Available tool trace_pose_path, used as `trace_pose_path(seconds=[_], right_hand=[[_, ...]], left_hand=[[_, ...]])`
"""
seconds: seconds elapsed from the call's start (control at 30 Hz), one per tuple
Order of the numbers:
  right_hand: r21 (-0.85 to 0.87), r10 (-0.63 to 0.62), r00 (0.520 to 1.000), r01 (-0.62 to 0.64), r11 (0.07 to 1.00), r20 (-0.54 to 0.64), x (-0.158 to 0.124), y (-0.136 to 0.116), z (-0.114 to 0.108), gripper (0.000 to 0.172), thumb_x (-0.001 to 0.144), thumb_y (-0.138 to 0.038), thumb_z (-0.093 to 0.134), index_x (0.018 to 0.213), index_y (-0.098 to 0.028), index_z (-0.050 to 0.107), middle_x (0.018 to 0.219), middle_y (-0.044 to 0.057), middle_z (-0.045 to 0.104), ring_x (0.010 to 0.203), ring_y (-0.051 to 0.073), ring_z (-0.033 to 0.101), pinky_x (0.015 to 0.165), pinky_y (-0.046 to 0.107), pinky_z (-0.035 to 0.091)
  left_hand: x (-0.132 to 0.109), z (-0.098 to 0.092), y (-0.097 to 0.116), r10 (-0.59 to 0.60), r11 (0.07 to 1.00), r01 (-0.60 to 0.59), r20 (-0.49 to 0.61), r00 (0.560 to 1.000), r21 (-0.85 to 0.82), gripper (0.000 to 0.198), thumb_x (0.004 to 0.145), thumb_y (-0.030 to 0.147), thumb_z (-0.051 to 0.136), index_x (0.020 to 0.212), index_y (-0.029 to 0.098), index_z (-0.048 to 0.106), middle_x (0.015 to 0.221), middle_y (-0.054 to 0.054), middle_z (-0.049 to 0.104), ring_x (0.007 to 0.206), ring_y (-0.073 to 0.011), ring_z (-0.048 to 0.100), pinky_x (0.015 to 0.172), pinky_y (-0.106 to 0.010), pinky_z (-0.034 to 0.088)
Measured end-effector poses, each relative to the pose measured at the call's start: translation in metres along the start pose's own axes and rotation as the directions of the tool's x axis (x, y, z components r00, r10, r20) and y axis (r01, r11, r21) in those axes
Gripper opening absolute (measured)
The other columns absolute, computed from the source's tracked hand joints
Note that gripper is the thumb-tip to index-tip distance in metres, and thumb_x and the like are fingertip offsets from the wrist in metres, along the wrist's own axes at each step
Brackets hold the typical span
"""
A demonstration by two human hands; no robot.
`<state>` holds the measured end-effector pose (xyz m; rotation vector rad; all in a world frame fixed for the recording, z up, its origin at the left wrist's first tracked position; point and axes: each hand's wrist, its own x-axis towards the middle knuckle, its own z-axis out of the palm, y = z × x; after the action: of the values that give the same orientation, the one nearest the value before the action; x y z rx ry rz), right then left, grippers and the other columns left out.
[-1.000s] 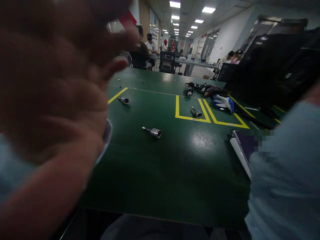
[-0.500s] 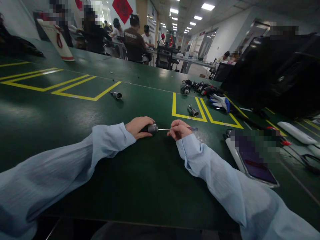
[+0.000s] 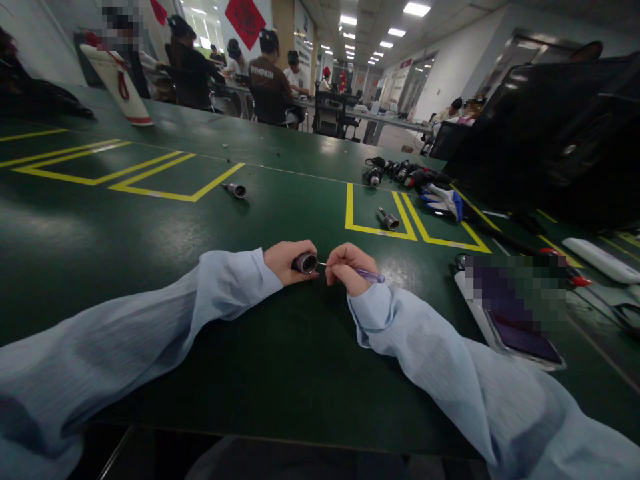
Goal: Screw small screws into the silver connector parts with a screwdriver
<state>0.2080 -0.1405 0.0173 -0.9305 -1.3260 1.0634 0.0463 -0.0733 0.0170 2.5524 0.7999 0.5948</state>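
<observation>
My left hand [image 3: 290, 262] is closed around a dark cylindrical metal part [image 3: 305, 263], its hollow round end facing me and to the right. Between the fingers of my right hand [image 3: 351, 265] is a thin screwdriver [image 3: 370, 275] with a clear purple handle. Its slim metal shaft points left to the rim of the cylindrical part; whether the tip touches it I cannot tell. Farther back on the table lie two similar metal parts, one on the right [image 3: 389, 219] inside a yellow taped outline and another on the left [image 3: 235, 191].
On the right lie a phone [image 3: 525, 337], a blue and white glove [image 3: 444, 201] and a heap of dark metal parts with cables [image 3: 395, 172]. A large black bag-like object [image 3: 545, 140] stands behind them. A white cup [image 3: 120, 87] is at the far left. People sit at desks beyond.
My left hand has turned the cylindrical part so its open end shows more. My right hand has moved slightly left, and the screwdriver's handle has tilted down toward me.
</observation>
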Motion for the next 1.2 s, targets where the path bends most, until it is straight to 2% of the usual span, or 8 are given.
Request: trace_pose_path(seconds=[0.1, 0.17, 0.33, 0.47, 0.57, 0.77, 0.97, 1.2], right_hand=[[-0.171, -0.063, 0.997, 0.055, 0.984, -0.040, -0.002, 0.001, 0.002, 0.010, 0.060, -0.014, 0.045, 0.059, -0.020, 0.053, 0.046, -0.006, 0.052, 0.044, 0.010, 0.048, 0.047, 0.023, 0.037], [-0.155, -0.012, 0.998, 0.004, 0.988, -0.056, 0.000, 0.002, 0.001, 0.012, 0.058, -0.013, 0.046, 0.056, -0.020, 0.055, 0.047, -0.005, 0.054, 0.047, 0.010, 0.050, 0.049, 0.023, 0.039], [0.304, 0.197, 0.980, -0.198, 0.932, 0.035, 0.009, 0.005, -0.005, 0.009, 0.055, -0.012, 0.047, 0.054, -0.018, 0.054, 0.046, -0.003, 0.060, 0.045, 0.011, 0.054, 0.049, 0.024, 0.043], [0.439, 0.216, 0.974, -0.223, 0.871, 0.067, 0.012, 0.008, -0.007, 0.008, 0.054, -0.013, 0.049, 0.056, -0.017, 0.055, 0.049, -0.001, 0.064, 0.045, 0.011, 0.054, 0.049, 0.024, 0.043], [0.401, 0.174, 0.984, -0.175, 0.899, 0.041, 0.009, 0.007, -0.005, 0.007, 0.055, -0.015, 0.050, 0.057, -0.017, 0.056, 0.051, -0.001, 0.064, 0.045, 0.011, 0.054, 0.049, 0.024, 0.043], [0.046, 0.114, 0.990, -0.110, 0.993, -0.083, 0.002, 0.005, 0.000, 0.010, 0.058, -0.012, 0.050, 0.058, -0.018, 0.058, 0.048, -0.004, 0.060, 0.049, 0.011, 0.054, 0.051, 0.023, 0.043], [0.362, 0.254, 0.963, -0.269, 0.893, 0.089, 0.008, 0.009, -0.004, 0.010, 0.054, -0.011, 0.049, 0.056, -0.017, 0.056, 0.049, -0.002, 0.064, 0.043, 0.010, 0.055, 0.048, 0.021, 0.044], [0.469, 0.206, 0.968, -0.249, 0.847, 0.142, 0.009, 0.013, -0.004, 0.008, 0.057, -0.013, 0.052, 0.062, -0.015, 0.057, 0.056, 0.001, 0.067, 0.046, 0.009, 0.055, 0.051, 0.022, 0.047]], left_hand=[[0.002, 0.002, 0.001, -0.006, 1.000, 0.006, 0.023, 1.000, 0.004, 0.025, 0.066, 0.039, 0.061, 0.070, 0.017, 0.050, 0.062, 0.004, 0.049, 0.055, -0.0090, 0.046, 0.051, -0.020, 0.035], [0.004, 0.002, 0.002, -0.016, 0.999, 0.017, 0.009, 1.000, -0.027, 0.024, 0.066, 0.037, 0.060, 0.069, 0.017, 0.049, 0.061, 0.005, 0.049, 0.055, -0.0088, 0.046, 0.051, -0.020, 0.035], [0.010, 0.004, 0.001, -0.031, 0.991, 0.022, -0.067, 0.997, -0.134, 0.018, 0.065, 0.031, 0.058, 0.068, 0.016, 0.048, 0.062, 0.004, 0.050, 0.057, -0.0095, 0.047, 0.053, -0.021, 0.037], [0.013, 0.005, -0.001, -0.028, 0.984, 0.014, -0.080, 0.996, -0.177, 0.018, 0.063, 0.031, 0.057, 0.065, 0.016, 0.047, 0.059, 0.004, 0.048, 0.055, -0.0096, 0.046, 0.051, -0.021, 0.037], [0.011, 0.005, 0.001, -0.019, 0.988, 0.003, -0.101, 0.995, -0.154, 0.016, 0.067, 0.031, 0.053, 0.066, 0.016, 0.047, 0.060, 0.003, 0.049, 0.055, -0.0097, 0.046, 0.051, -0.021, 0.037], [0.007, 0.001, 0.003, 0.030, 0.997, -0.024, -0.072, 0.997, 0.080, 0.007, 0.068, 0.023, 0.051, 0.067, 0.017, 0.049, 0.058, 0.003, 0.050, 0.053, -0.0105, 0.047, 0.052, -0.022, 0.034], [0.005, 0.003, -0.001, -0.003, 0.999, 0.008, -0.097, 0.995, 0.046, 0.007, 0.067, 0.023, 0.051, 0.067, 0.016, 0.049, 0.058, 0.004, 0.050, 0.053, -0.0096, 0.047, 0.051, -0.021, 0.034], [0.008, 0.007, -0.005, -0.031, 0.977, 0.004, -0.125, 0.992, -0.213, 0.014, 0.064, 0.028, 0.053, 0.063, 0.015, 0.047, 0.056, 0.004, 0.048, 0.051, -0.0081, 0.044, 0.048, -0.019, 0.036]])
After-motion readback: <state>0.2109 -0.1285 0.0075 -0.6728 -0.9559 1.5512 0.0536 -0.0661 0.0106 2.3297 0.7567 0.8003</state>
